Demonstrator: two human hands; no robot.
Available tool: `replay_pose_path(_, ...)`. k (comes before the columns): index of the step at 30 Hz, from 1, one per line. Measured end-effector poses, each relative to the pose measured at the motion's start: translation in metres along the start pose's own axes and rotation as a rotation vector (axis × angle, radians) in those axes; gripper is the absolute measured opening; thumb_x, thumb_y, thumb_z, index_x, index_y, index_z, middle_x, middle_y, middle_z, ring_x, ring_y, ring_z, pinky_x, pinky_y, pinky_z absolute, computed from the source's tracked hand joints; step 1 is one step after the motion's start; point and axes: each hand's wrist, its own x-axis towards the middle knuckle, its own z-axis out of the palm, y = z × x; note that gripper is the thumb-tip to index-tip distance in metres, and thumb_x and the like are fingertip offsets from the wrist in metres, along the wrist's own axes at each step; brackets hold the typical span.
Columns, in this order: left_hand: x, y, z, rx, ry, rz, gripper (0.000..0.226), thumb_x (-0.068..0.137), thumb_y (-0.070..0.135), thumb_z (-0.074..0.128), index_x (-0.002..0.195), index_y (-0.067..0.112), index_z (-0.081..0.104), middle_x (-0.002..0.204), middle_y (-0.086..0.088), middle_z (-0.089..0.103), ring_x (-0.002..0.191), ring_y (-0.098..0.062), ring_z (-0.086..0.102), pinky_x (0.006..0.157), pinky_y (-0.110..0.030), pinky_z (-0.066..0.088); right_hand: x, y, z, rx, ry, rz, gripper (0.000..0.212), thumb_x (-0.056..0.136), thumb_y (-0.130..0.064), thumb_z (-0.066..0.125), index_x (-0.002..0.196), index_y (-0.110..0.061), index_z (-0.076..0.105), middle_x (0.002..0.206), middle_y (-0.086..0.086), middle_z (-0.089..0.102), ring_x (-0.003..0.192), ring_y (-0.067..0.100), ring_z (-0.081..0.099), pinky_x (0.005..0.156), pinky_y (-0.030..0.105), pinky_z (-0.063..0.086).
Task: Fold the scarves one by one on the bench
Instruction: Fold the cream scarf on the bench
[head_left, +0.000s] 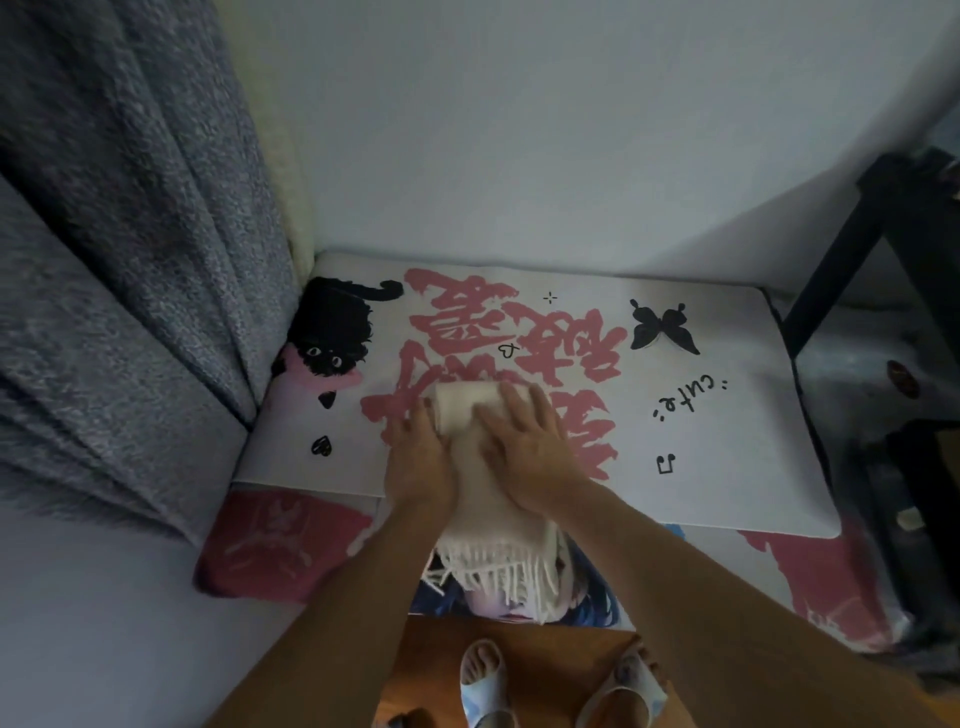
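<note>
While lying along the middle of the bench (727, 457), over the white mat (717, 415) with pink letters, folded cream scarf (475, 470) with fringe hanging over the front edge. On top of it, right hand (524, 457) pressing flat with fingers straight and spread. At its left edge, left hand (415, 467) lying beside and on the cloth, fingers mostly straight, grip not clear.

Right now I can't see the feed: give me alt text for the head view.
Both hands press a cream fringed scarf flat on the printed bench mat, left hand on its left edge, right hand across its middle. The fringe hangs over the near edge, above the person's slippered feet.
</note>
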Motion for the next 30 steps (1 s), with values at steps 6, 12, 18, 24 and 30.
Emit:
replay_pose_path(6,-0.003,0.020,-0.019,0.193,-0.068,0.636,0.054,0.104,0.014,0.043,0.157,0.019,0.034,0.166,0.000,0.022,0.154,-0.020,0.014,0.126,-0.039,0.016,0.002,0.001,0.025,-0.135,-0.004,-0.056,0.063,0.102,-0.043,0.012,0.156,-0.029,-0.017,0.161,0.006,-0.030,0.141,0.034,-0.040,0.121,0.057,-0.011)
replay_pose_path(12,0.024,0.005,0.006,0.556,-0.463,0.516,0.066,0.103,0.057,0.003,0.156,0.029,-0.024,0.161,0.007,-0.035,0.147,-0.016,-0.034,0.122,-0.042,-0.018,-0.027,0.001,0.031,0.277,0.131,0.205,0.064,0.104,-0.050,0.030,0.159,-0.035,0.000,0.167,0.004,-0.009,0.152,0.036,-0.011,0.124,0.050,0.010)
replay_pose_path(18,0.061,0.054,-0.018,0.869,-0.431,0.722,0.082,0.089,0.074,0.045,0.152,0.026,0.024,0.156,-0.006,0.035,0.146,-0.027,0.030,0.123,-0.050,0.012,-0.066,-0.023,0.040,0.755,0.295,0.625,0.067,0.085,-0.020,0.066,0.141,-0.018,0.030,0.128,0.000,0.038,0.106,0.016,0.048,0.079,0.014,0.049)
replay_pose_path(24,0.079,0.079,-0.023,0.644,-0.734,0.406,0.122,0.047,0.086,0.071,0.151,0.048,0.020,0.156,0.009,0.037,0.137,-0.028,0.043,0.111,-0.050,0.039,-0.057,0.010,0.000,0.878,-0.087,0.497,0.088,0.077,0.002,0.055,0.147,-0.047,0.031,0.131,0.000,0.057,0.116,0.024,0.059,0.093,0.040,0.054)
replay_pose_path(30,0.016,0.039,-0.009,-0.324,-0.826,-0.214,0.072,0.065,0.035,0.091,0.125,0.007,0.065,0.105,-0.006,0.077,0.098,-0.027,0.074,0.096,-0.047,0.057,-0.034,0.083,-0.075,0.023,-0.214,0.222,0.068,0.088,-0.016,0.064,0.149,-0.025,0.037,0.135,0.007,0.056,0.119,0.028,0.055,0.095,0.036,0.048)
